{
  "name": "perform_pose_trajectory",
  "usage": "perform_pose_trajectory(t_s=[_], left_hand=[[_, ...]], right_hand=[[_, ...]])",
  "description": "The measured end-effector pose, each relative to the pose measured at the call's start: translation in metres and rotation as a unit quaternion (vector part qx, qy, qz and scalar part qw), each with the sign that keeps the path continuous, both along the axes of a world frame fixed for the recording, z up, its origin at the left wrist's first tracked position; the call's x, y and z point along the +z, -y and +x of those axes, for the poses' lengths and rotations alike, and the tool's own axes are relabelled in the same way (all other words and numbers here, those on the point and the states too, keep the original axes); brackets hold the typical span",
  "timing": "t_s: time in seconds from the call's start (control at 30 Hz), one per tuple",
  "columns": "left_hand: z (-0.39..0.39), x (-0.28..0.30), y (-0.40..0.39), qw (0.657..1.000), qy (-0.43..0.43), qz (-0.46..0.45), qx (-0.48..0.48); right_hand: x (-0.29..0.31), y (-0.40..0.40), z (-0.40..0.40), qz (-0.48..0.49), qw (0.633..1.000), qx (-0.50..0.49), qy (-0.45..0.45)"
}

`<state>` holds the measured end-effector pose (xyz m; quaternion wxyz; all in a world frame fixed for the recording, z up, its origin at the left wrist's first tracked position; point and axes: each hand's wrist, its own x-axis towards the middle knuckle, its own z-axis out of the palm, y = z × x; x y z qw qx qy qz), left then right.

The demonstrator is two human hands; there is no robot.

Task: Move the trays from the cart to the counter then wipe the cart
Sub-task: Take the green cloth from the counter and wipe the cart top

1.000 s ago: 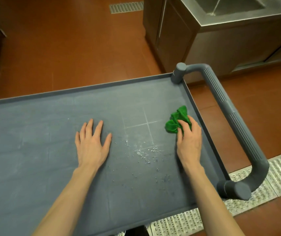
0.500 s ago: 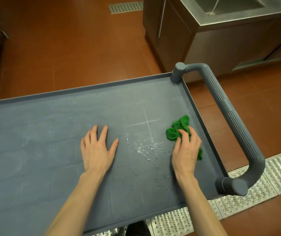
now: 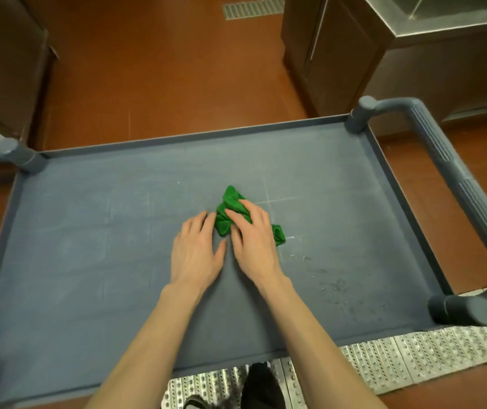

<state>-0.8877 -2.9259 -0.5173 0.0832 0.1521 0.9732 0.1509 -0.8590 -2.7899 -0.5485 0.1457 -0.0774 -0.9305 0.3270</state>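
The green cloth (image 3: 230,212) lies bunched near the middle of the cart (image 3: 88,261) deck, with no trays on the deck. The right hand (image 3: 255,240) rests on top of it, fingers curled over the wad and pressing it down. The left hand (image 3: 196,255) lies flat on the deck just beside the cloth, fingers straight, fingertips at its left edge, holding nothing.

Handling judgement: the cloth is soft, light and limp; it will fold and slide easily under a flat palm, and is best taken from above at the thick middle of the bunch. The deck looks smooth and hard, with wet specks (image 3: 333,281) toward the near right corner by the handle (image 3: 457,184).

Compared with the earlier views: the cloth and right hand have moved from the right rim inward to the centre, closing on the left hand. The droplets now lie to the right of both hands, apparently not wiped
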Motion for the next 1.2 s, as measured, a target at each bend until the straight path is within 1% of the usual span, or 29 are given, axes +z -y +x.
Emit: perform_pose_trajectory(t_s=[0.1,0.23,0.33,0.43,0.53,0.6,0.63,0.73,0.8,0.9,0.97,1.03,1.13,1.2], left_hand=[[0.013,-0.003,0.021,0.999,-0.026,-0.036,0.006],[0.025,-0.006,0.035,0.997,-0.028,-0.047,0.051],[0.028,-0.006,0.042,0.998,-0.011,-0.038,0.048],[0.024,-0.005,0.047,0.999,-0.001,-0.034,0.042],[0.021,-0.007,0.052,0.998,-0.015,-0.04,0.049],[0.021,-0.008,0.054,0.998,-0.03,-0.037,0.052],[0.021,-0.009,0.055,0.997,-0.035,-0.036,0.052],[0.023,-0.015,0.057,0.997,-0.046,-0.04,0.047],[0.024,-0.016,0.057,0.997,-0.054,-0.037,0.047],[0.024,-0.014,0.054,0.997,-0.041,-0.044,0.052],[0.027,-0.012,0.05,0.997,-0.028,-0.047,0.048],[0.025,-0.009,0.05,0.997,-0.021,-0.045,0.057],[0.026,-0.007,0.049,0.998,-0.003,-0.046,0.042],[0.03,-0.005,0.05,0.998,0.012,-0.053,0.034]], right_hand=[[-0.005,0.006,0.001,0.036,0.999,0.029,-0.001],[-0.006,0.011,-0.016,0.039,0.999,-0.024,0.011],[-0.004,0.025,-0.046,0.034,0.999,-0.017,0.009],[0.0,0.04,-0.084,0.033,0.999,0.025,0.006],[0.005,0.06,-0.117,0.029,0.993,0.116,0.015],[0.01,0.067,-0.124,0.025,0.986,0.164,0.02],[0.01,0.067,-0.123,0.023,0.985,0.169,0.021],[0.01,0.046,-0.099,0.026,0.992,0.121,0.027],[0.011,0.018,-0.073,0.03,0.997,0.064,0.031],[0.014,-0.032,-0.025,0.029,0.998,-0.017,0.045],[0.017,-0.059,0.012,0.046,0.994,-0.078,0.067],[0.021,-0.079,0.038,0.056,0.988,-0.117,0.082],[0.023,-0.099,0.082,0.075,0.972,-0.2,0.094],[0.02,-0.1,0.105,0.059,0.964,-0.24,0.095]])
